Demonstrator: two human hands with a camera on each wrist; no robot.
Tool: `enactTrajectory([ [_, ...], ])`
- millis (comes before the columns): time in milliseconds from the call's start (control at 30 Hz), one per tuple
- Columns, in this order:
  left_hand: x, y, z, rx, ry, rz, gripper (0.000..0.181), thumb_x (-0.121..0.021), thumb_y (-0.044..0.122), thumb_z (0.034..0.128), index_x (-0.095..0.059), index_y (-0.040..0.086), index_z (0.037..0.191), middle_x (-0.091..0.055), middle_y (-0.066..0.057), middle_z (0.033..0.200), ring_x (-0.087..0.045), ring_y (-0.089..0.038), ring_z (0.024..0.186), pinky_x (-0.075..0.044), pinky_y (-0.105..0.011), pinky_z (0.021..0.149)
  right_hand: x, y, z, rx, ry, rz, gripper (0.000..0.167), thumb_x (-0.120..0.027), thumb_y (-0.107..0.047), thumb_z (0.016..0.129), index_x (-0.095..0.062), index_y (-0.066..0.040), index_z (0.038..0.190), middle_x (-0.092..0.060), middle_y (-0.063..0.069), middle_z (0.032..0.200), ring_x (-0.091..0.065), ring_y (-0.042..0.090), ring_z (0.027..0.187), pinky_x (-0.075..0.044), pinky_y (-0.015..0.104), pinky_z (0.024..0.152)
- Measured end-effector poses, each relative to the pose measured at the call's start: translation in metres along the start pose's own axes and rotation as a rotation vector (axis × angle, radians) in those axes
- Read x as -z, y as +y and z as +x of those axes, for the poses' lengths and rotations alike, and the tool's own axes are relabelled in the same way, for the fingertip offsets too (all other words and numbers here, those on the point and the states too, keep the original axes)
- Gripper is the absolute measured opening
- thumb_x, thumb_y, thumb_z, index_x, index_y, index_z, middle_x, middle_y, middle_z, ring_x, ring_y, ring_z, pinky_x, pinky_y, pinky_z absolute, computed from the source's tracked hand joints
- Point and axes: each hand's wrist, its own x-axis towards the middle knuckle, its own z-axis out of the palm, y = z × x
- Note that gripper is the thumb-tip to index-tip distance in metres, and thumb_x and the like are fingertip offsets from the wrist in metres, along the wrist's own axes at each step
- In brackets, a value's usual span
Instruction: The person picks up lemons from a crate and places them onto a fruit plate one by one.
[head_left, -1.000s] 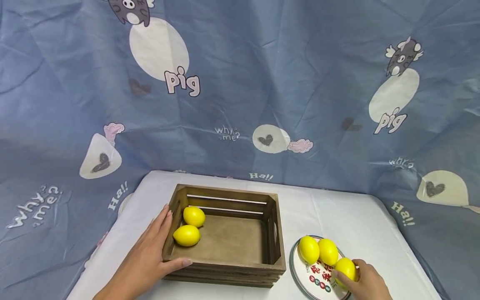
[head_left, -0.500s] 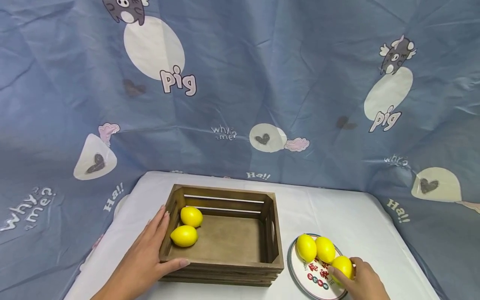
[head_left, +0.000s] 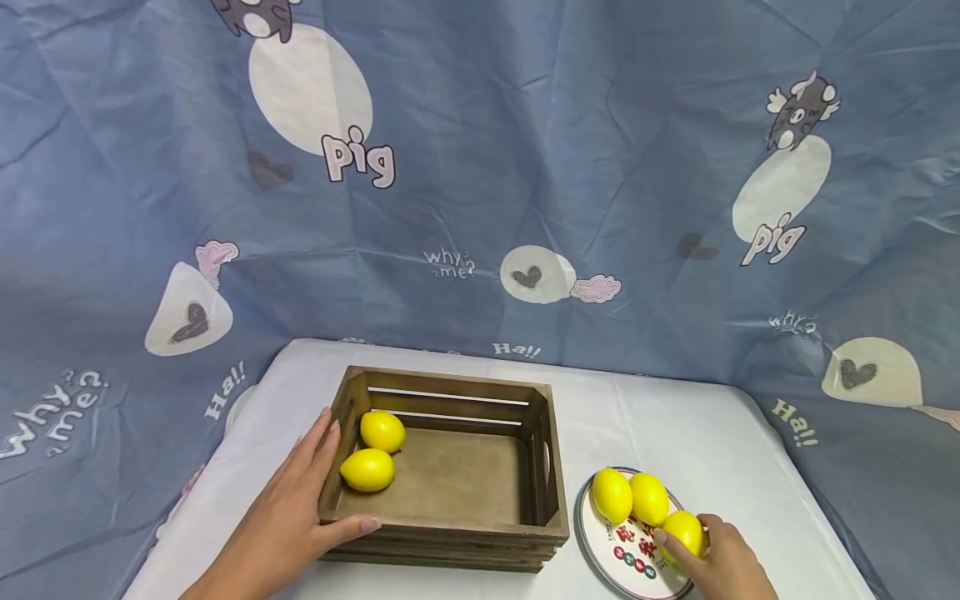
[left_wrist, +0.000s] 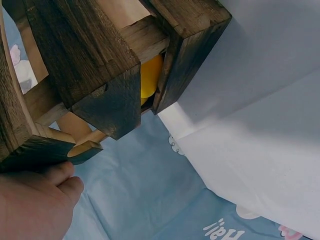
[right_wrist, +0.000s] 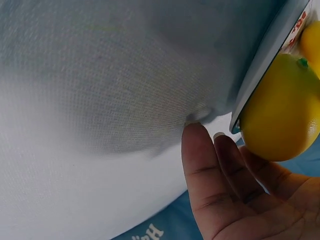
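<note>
My left hand [head_left: 288, 508] rests against the left side of a brown wooden crate [head_left: 450, 546], its fingers fairly straight and its thumb at the front rim. Two yellow lemons [head_left: 368, 471] lie inside the crate at the left. At the lower right, my right hand [head_left: 726, 560] holds another lemon [head_left: 683, 534] between thumb and fingers, on a round white plate [head_left: 607, 554] with red lettering. Two further lemons [head_left: 649, 499] sit at the plate's back. In the right wrist view, several fingers [right_wrist: 202, 170] extend beside the lemon [right_wrist: 277, 110] and the plate's rim.
A white cloth [head_left: 600, 417] covers the table under the crate and the plate. Behind it hangs a blue sheet [head_left: 450, 208] printed with pigs and words. The plate stands just right of the crate, with a narrow gap between them.
The head view has shifted slightly. Both hands keep their places, the left at the crate and the right at the lemon on the plate.
</note>
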Motion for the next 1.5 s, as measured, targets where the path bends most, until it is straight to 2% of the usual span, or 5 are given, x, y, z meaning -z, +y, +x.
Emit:
enactTrajectory([
  [333,-0.001,0.0,-0.001,-0.007,0.009,-0.003,0.129,-0.074,0.077,0.0773,-0.022,-0.001,0.165,-0.005,-0.011,0.175,-0.024,-0.048,0.152,-0.033,-0.072,0.11,0.004,-0.001,-0.003,0.011,-0.007,-0.006,0.124,-0.068,-0.08,0.083,-0.036,0.026,0.139,-0.053,0.044,0.124,-0.055,0.06,0.115,-0.049,0.069,0.095],
  [633,-0.002,0.001,0.0,0.014,-0.007,-0.011,0.131,-0.074,0.077,0.078,-0.015,0.001,0.167,-0.005,-0.013,0.175,-0.021,-0.046,0.154,-0.031,-0.071,0.112,0.014,-0.012,-0.007,0.081,0.019,-0.01,0.125,-0.063,-0.081,0.085,-0.031,0.024,0.145,-0.038,0.05,0.142,-0.044,0.065,0.128,-0.042,0.073,0.103],
  [833,-0.001,0.001,-0.001,0.017,-0.01,-0.016,0.131,-0.074,0.078,0.0781,-0.016,-0.001,0.166,-0.006,-0.014,0.175,-0.021,-0.046,0.154,-0.031,-0.071,0.112,0.021,-0.026,-0.015,0.168,0.08,-0.024,0.12,-0.066,-0.079,0.086,-0.034,0.019,0.148,-0.04,0.046,0.144,-0.047,0.061,0.128,-0.042,0.072,0.104],
  [1100,0.0,0.001,-0.001,0.013,-0.012,-0.018,0.132,-0.071,0.08,0.0779,-0.016,-0.001,0.166,-0.005,-0.013,0.175,-0.02,-0.046,0.154,-0.03,-0.071,0.112,0.022,-0.043,-0.029,0.388,0.222,-0.044,0.103,-0.07,-0.074,0.086,-0.045,0.002,0.151,-0.05,0.031,0.147,-0.055,0.053,0.127,-0.048,0.069,0.099],
  [1500,0.001,0.0,0.0,0.009,-0.012,-0.019,0.132,-0.071,0.079,0.078,-0.017,-0.002,0.166,-0.006,-0.015,0.175,-0.019,-0.046,0.154,-0.029,-0.071,0.113,0.042,-0.088,-0.05,0.636,0.334,0.014,0.081,-0.076,-0.055,0.093,-0.047,-0.013,0.156,-0.05,0.014,0.155,-0.056,0.042,0.132,-0.05,0.069,0.096],
])
